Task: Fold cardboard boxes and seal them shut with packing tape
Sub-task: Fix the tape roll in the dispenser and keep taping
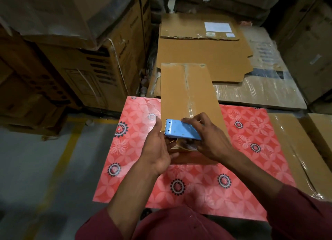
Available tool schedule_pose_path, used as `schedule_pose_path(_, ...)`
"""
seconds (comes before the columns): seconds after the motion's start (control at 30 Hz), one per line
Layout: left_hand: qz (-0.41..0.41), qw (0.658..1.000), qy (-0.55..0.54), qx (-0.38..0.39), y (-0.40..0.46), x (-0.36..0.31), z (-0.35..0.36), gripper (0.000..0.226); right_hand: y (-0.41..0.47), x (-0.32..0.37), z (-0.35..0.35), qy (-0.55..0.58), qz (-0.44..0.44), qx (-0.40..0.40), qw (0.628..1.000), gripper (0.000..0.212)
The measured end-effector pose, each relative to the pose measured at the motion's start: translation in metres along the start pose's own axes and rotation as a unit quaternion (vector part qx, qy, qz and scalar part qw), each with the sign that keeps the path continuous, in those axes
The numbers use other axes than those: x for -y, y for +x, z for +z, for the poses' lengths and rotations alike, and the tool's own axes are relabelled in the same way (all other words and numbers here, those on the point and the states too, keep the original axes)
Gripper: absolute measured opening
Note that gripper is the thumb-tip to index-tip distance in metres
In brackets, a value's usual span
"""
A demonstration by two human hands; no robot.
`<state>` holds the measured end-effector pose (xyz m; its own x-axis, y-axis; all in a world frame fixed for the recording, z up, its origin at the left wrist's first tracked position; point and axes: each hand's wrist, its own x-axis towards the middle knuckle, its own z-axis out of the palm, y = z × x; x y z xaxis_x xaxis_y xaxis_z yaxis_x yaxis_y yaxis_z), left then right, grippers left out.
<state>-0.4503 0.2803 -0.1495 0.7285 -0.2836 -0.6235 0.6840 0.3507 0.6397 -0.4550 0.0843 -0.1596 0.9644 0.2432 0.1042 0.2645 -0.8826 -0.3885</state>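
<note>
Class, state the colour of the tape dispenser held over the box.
Light blue, seen in the head view: the tape dispenser sits between both hands.

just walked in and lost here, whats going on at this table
A person is sealing a cardboard box that lies on a table with a red flowered cover. Clear tape already runs down the box's centre seam. Both hands are at the near end of the box: the right hand grips a blue tape dispenser, and the left hand steadies its toothed end with straight fingers. Flattened cardboard lies behind the box.
</note>
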Motion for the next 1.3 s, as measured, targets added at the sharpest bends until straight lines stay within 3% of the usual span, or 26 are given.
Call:
schedule_pose_path(0.1, -0.002, 1.0, 0.03, -0.004, -0.004, -0.008, -0.001, 0.09, 0.0, 0.002, 0.004, 0.048, 0.03, -0.008, 0.998, 0.075)
schedule_pose_path(0.2, -0.009, 0.999, 0.033, 0.008, -0.007, -0.02, -0.004, 0.095, 0.003, -0.006, 0.01, 0.157, 0.062, -0.011, 0.986, 0.057)
schedule_pose_path(0.27, -0.011, 0.999, 0.029, 0.015, -0.008, -0.025, -0.005, 0.097, 0.006, -0.015, 0.014, 0.258, 0.081, 0.016, 0.963, 0.061)
schedule_pose_path(0.4, -0.005, 0.998, 0.052, 0.027, -0.01, -0.032, -0.004, 0.092, 0.009, -0.018, 0.011, 0.478, 0.142, 0.042, 0.866, 0.048)
schedule_pose_path(0.53, 0.03, 0.992, 0.118, 0.015, -0.012, -0.031, -0.008, 0.06, 0.007, -0.025, 0.009, 0.63, 0.176, 0.076, 0.752, 0.047)
schedule_pose_path(0.6, 0.052, 0.989, 0.139, 0.008, -0.011, -0.028, -0.01, 0.045, 0.006, -0.026, 0.007, 0.652, 0.183, 0.085, 0.731, 0.049)
schedule_pose_path(0.83, 0.155, 0.976, 0.149, -0.034, -0.006, -0.016, -0.008, 0.021, 0.006, -0.024, 0.002, 0.636, 0.172, 0.104, 0.745, 0.054)
schedule_pose_path(1.07, 0.148, 0.978, 0.111, -0.096, -0.001, -0.008, -0.011, 0.017, 0.009, -0.008, -0.011, 0.465, 0.161, 0.033, 0.87, 0.05)
schedule_pose_path(1.2, 0.156, 0.975, 0.132, -0.082, -0.005, -0.004, -0.012, 0.023, 0.008, 0.0, -0.017, 0.445, 0.136, 0.011, 0.885, 0.049)
schedule_pose_path(1.3, 0.247, 0.943, 0.194, -0.111, -0.006, 0.0, -0.009, 0.036, 0.009, 0.002, -0.019, 0.435, 0.139, 0.007, 0.89, 0.049)
